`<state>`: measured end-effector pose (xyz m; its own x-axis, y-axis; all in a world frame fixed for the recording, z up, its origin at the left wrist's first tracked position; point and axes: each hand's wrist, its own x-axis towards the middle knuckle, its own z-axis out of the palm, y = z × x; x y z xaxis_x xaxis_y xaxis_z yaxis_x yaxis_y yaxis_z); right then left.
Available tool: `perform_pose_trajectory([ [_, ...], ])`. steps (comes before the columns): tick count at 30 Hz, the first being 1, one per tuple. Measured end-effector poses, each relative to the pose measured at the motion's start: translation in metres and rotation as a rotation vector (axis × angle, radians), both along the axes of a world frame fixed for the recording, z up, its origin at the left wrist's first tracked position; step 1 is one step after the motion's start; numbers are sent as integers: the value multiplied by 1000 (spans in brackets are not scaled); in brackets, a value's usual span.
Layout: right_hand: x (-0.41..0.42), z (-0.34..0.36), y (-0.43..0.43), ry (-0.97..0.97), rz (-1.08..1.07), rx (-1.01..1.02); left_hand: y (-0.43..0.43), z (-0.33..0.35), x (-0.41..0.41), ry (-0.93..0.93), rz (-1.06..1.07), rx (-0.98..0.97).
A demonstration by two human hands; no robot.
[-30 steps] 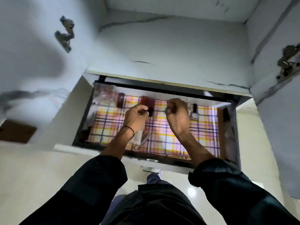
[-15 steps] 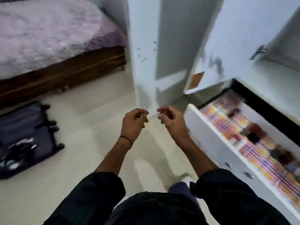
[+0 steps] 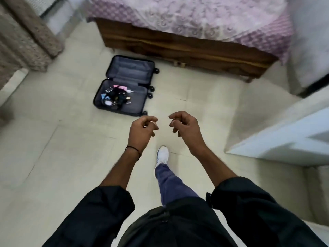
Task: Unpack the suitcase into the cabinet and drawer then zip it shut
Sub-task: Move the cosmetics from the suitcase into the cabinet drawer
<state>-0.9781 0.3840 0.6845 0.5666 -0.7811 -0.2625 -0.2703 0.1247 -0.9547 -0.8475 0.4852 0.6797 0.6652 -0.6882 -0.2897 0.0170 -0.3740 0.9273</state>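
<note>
A dark suitcase (image 3: 140, 102) lies open on the pale tiled floor, left of centre, near the bed. Its near half holds a heap of small items (image 3: 115, 97): dark cables, keys, pink and blue bits. Its far half, the lid (image 3: 131, 70), shows only grey lining. My left hand (image 3: 142, 132) and my right hand (image 3: 185, 129) hang in the air in front of me, below and right of the suitcase, fingers loosely curled and apart, holding nothing. The drawer is out of view.
A wooden bed (image 3: 187, 49) with a pink patterned cover stands beyond the suitcase. A white cabinet door (image 3: 284, 138) juts in at the right. A brown woven piece (image 3: 26, 38) fills the upper left. My foot in a white shoe (image 3: 162, 155) is stepping forward.
I have turned away from the open drawer toward the room. The suitcase has come from the left edge to the middle of view. Both hands left the drawer and hold nothing.
</note>
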Motion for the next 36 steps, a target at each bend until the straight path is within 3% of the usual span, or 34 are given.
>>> perform_pose_trajectory([
  [6, 160, -25, -72, 18, 117, 96, -53, -8, 138, 17, 133, 110],
  [17, 373, -47, -171, 109, 144, 139, -146, -29, 359, 45, 149, 173],
  [26, 526, -108, -190, 241, -43, 248, -186, -98, 533, 123, -91, 266],
  [36, 604, -192, -223, 334, -161, 353, -224, -188, 624, 208, -214, 370],
])
